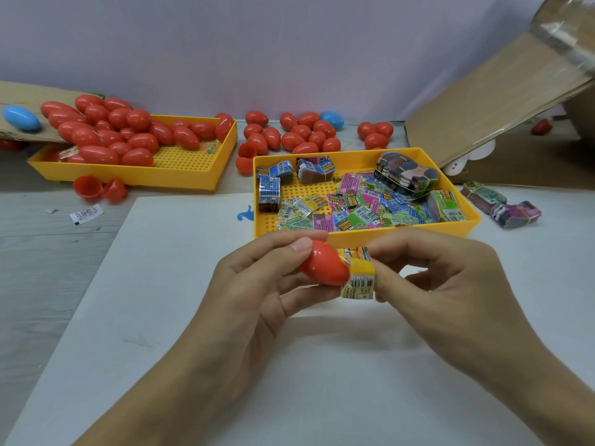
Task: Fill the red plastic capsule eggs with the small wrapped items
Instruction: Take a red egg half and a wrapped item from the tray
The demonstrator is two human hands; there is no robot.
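My left hand grips a red capsule egg half between thumb and fingers, its open end facing right. My right hand pinches a small yellow wrapped item that sits at the mouth of that half. Both hands hover just in front of a yellow tray holding several colourful wrapped items. A second yellow tray at the back left is piled with closed red eggs.
More red eggs and a blue egg lie behind the trays. Open red halves rest by the left tray. Another blue egg lies far left. Bundled packets and a cardboard box are at right. A white sheet covers the table.
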